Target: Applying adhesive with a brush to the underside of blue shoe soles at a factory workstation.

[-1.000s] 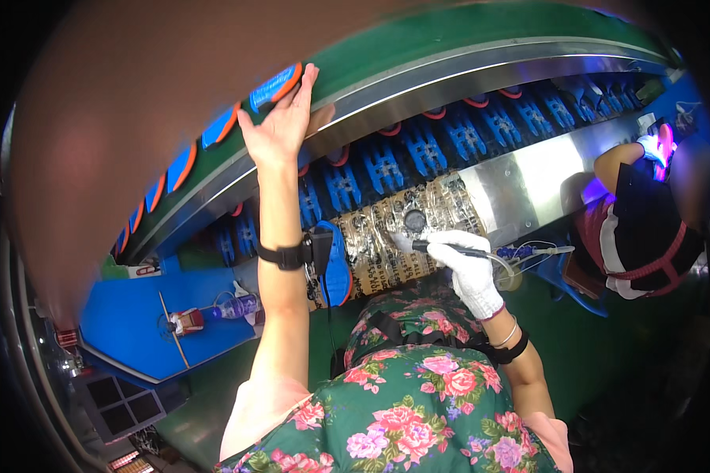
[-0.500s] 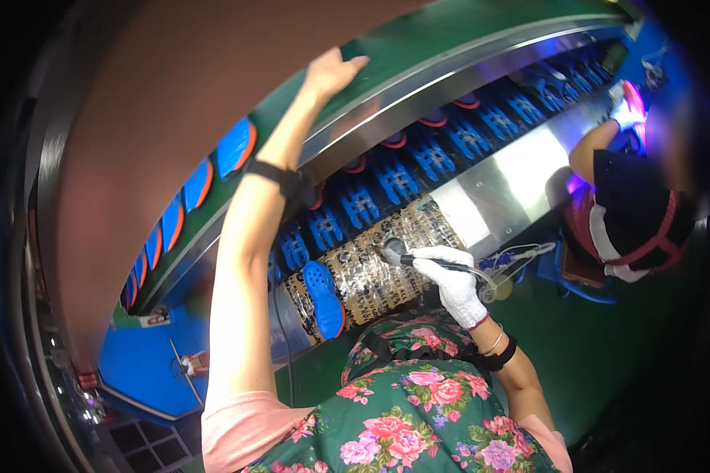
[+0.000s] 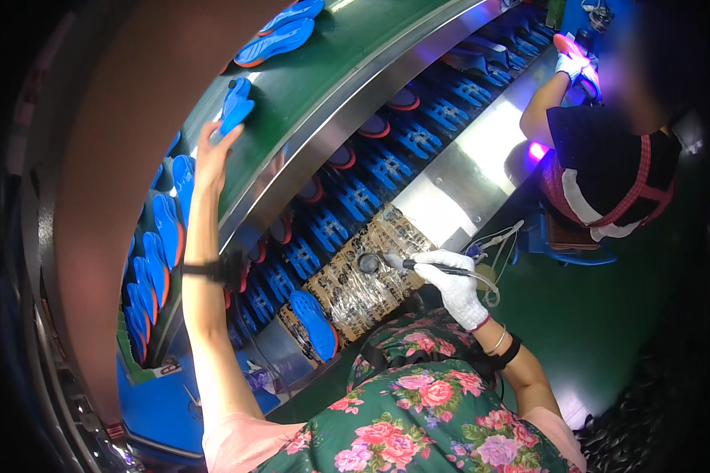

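Note:
My bare left hand (image 3: 211, 162) reaches over the green conveyor belt (image 3: 292, 110), its thumb and fingers closed around the near end of a blue shoe sole (image 3: 235, 106). In my white-gloved right hand (image 3: 454, 285) is a dark-handled brush (image 3: 426, 267) with a pale tube trailing from it. The brush's tip sits beside a small round dark disc (image 3: 368, 262) on a tape-covered cardboard board (image 3: 359, 296). Another blue sole (image 3: 314, 325), orange-red along one edge, lies on the left end of that board, touched by neither hand.
Several blue soles (image 3: 166, 229) line the belt's left side, and two more (image 3: 276, 43) lie farther along. Behind the board, a lower rack (image 3: 359, 201) carries blue holders and red-rimmed pieces. A co-worker (image 3: 607, 165) sits at the right, gloved hand under purple light. A metal rail (image 3: 323, 138) edges the belt.
My left hand has come left and nearer along the belt and now has a blue sole in its grasp. The brush stays near the disc. My view has shifted, showing more soles.

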`<state>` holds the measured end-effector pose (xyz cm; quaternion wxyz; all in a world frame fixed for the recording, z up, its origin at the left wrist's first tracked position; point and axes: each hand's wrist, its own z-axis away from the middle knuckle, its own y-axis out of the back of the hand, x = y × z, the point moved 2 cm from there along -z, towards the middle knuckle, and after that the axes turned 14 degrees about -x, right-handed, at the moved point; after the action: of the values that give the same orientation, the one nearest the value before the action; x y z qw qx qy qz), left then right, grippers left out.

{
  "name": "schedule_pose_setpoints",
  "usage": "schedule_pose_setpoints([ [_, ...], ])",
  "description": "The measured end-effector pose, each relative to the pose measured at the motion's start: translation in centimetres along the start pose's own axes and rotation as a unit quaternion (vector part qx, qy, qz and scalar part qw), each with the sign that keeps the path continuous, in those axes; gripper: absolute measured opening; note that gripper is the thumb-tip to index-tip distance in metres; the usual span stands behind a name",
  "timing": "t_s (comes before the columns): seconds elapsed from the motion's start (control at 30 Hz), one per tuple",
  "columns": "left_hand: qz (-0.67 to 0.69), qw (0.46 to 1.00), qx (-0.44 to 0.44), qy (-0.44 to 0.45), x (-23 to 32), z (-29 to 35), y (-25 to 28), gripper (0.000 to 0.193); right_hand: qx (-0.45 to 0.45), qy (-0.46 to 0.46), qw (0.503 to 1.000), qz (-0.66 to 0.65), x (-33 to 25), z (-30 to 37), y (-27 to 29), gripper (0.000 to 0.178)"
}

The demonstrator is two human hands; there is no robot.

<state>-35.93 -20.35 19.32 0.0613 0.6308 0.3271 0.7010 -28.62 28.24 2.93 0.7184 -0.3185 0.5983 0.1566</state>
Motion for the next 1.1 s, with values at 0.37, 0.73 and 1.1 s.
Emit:
schedule_pose_setpoints([
  [0.37,0.259,0.949,0.171,-0.054,-1.4,23.4,-10.7,0.069,-0.076,-0.029,0.993,-0.087,-4.4,-1.1,-1.8,0.021],
  [0.73,0.591,0.805,-0.029,0.041,-3.2,25.8,-18.6,0.073,-0.157,0.098,0.983,-0.015,-11.6,-3.0,-6.4,0.021],
  [1.1,0.884,0.451,-0.114,-0.050,3.1,28.0,-22.1,0.116,-0.153,0.233,0.951,0.131,-13.6,-5.1,-7.6,0.020],
])
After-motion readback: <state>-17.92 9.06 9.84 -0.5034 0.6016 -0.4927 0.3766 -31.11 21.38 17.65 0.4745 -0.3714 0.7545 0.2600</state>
